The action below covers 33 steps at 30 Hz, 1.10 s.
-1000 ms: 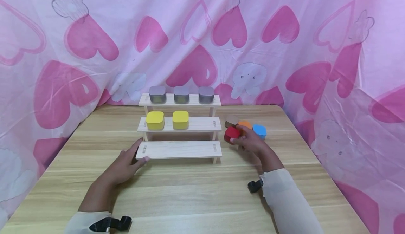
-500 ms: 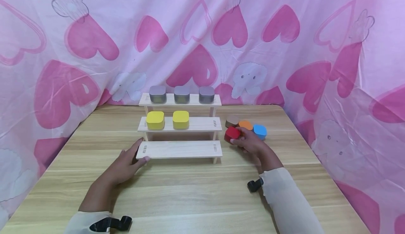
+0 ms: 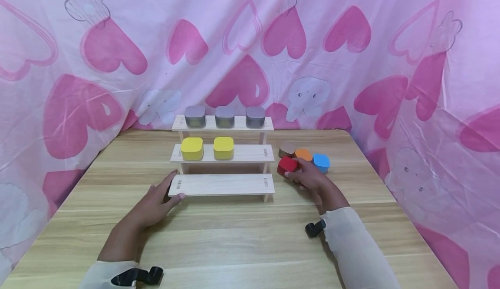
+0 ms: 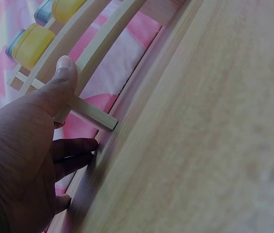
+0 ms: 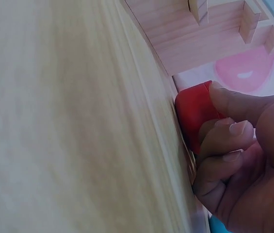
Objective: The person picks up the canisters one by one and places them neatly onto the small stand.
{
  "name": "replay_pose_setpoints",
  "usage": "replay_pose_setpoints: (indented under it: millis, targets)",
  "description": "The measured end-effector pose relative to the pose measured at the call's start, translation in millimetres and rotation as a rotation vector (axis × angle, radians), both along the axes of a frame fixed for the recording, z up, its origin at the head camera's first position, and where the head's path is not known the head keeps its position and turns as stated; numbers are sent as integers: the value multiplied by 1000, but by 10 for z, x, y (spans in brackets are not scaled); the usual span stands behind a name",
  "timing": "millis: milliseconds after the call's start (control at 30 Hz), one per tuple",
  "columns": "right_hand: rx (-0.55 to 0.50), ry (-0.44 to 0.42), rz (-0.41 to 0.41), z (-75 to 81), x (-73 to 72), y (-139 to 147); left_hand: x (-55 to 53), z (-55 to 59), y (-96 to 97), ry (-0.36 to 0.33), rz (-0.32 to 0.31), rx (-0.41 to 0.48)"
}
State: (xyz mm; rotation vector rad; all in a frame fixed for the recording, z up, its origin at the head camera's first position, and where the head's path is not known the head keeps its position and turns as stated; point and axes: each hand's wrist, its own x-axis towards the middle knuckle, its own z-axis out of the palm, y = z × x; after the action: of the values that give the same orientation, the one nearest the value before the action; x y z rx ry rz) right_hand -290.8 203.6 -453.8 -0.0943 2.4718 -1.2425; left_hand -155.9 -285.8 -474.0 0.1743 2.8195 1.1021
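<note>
My left hand (image 3: 154,204) grips the left end of the lowest board of a three-step wooden display rack (image 3: 222,185). In the left wrist view its thumb (image 4: 65,70) lies along the board's edge, with the other fingers below, near the tabletop. Right of the rack, my right hand (image 3: 310,176) pinches a small red rounded-square tin (image 3: 287,166) between thumb and fingers. The right wrist view shows the red tin (image 5: 195,114) low at the table surface, a seam near its top. Brown (image 3: 287,150), orange (image 3: 303,154) and blue tins (image 3: 321,162) stand close behind and beside it.
Two yellow tins (image 3: 223,148) sit on the middle board, at its left and centre. Three grey tins (image 3: 224,117) line the top board. Behind the wooden table (image 3: 234,245) hangs a pink heart-patterned cloth (image 3: 238,33), which also runs along both sides.
</note>
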Motion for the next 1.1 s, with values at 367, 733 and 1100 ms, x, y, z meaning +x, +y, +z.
replay_pose_setpoints:
  millis: [367, 733, 1100]
  targets:
    - [-36, -5, -11, -41, -4, -20, 10, 22, 12, 16, -6, 3]
    - [-73, -30, -14, -75, -12, -18, 32, 48, 21, 16, -7, 7]
    - [-95, -53, -20, -68, -3, -9, 25, 22, 6, 24, -5, -14]
